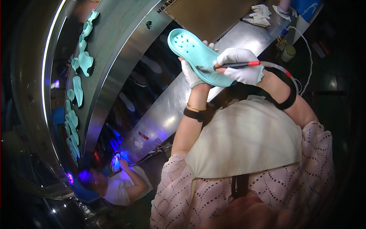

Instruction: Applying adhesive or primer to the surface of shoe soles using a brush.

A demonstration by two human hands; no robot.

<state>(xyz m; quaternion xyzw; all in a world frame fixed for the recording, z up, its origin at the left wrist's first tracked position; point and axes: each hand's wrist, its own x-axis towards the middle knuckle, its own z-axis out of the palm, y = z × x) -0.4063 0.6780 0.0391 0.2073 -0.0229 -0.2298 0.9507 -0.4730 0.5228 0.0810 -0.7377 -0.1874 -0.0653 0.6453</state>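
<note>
The left hand [191, 75] is grasping a mint-green shoe sole [198, 51] while the right hand [241, 57] is pinching a brush-like tool [243, 64] over it

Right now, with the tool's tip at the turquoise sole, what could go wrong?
The tool could slip off the turquoise sole and jab the left grip, which is close to its tip. The cable trailing from the tool past the right grip might snag and tug it off line.
</note>
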